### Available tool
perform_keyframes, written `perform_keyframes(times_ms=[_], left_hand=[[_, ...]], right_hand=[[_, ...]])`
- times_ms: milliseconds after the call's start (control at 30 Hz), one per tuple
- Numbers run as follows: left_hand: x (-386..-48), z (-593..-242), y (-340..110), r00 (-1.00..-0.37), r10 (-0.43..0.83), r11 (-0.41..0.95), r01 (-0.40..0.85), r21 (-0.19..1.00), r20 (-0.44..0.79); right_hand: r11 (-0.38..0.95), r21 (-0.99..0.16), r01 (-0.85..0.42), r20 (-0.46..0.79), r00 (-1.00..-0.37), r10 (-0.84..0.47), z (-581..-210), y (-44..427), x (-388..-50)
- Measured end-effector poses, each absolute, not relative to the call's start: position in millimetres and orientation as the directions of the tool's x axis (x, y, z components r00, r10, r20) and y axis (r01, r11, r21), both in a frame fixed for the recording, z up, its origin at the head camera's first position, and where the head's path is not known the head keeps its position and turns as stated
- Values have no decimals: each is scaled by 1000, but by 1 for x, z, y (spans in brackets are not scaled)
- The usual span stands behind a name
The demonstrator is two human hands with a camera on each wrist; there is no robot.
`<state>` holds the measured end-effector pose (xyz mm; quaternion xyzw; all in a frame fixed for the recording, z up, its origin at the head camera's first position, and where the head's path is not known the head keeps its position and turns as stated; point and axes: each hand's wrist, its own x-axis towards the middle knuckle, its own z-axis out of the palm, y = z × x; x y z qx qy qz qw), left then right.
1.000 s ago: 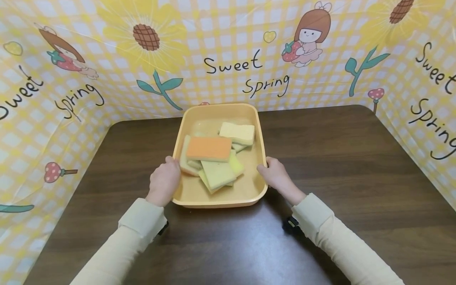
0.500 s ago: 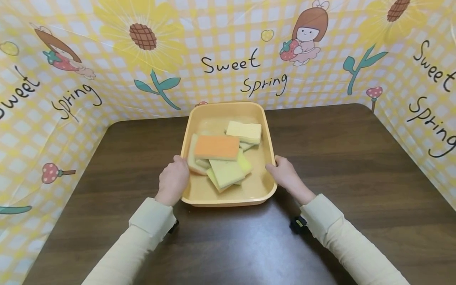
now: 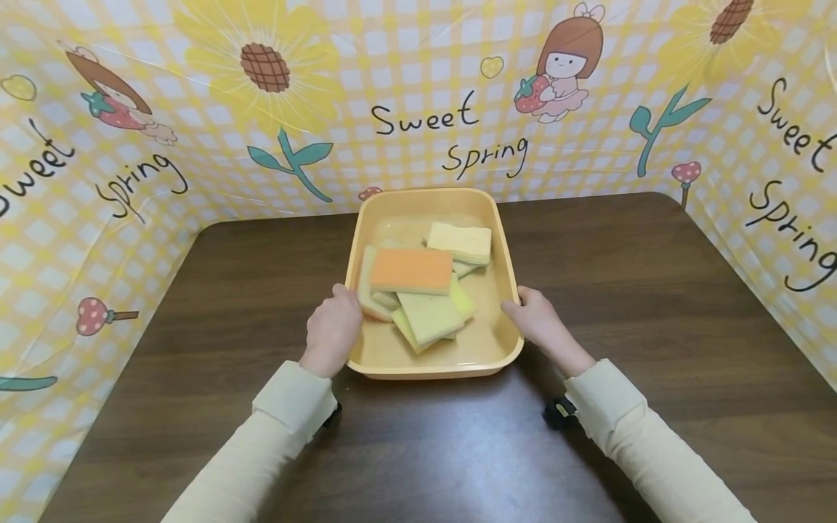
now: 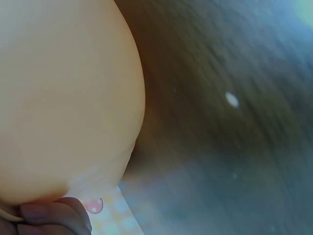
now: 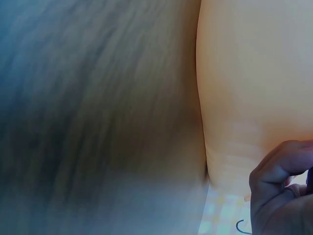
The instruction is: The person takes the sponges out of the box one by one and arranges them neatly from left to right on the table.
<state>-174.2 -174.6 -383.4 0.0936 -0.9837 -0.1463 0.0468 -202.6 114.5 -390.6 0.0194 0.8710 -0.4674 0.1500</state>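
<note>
A pale orange-yellow plastic basin is held by both hands over the table. My left hand grips its left rim, and my right hand grips the right rim with the thumb on top. Inside lies a loose pile of sponges: an orange-topped sponge uppermost, a pale yellow sponge at the back right, and light green-yellow sponges in front. One sponge leans along the left wall. Both wrist views show the basin's outer side, with curled fingers in the left one.
Dark wood-grain table extends to both sides and in front of the basin. A yellow checked cloth with printed flowers and lettering stands around the back, left and right. Black wrist straps show under the cream sleeves.
Both hands have moved the basin to the right across the head view, by a small distance. The sponges moved along with it, and their arrangement looks the same.
</note>
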Motion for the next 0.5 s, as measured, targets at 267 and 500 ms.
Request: perform_keyframes(times_ms=[267,500], left_hand=[[-176,-384,-160,-977,-200,940,-170,294,76],[-175,-385,-155,-977,-203,935,-174,309,66]], right_hand=[[585,-796,156,-273,-955,-118,-389,129,-202],[589,-793,157,-286,-949,-132,-387,135,-202]])
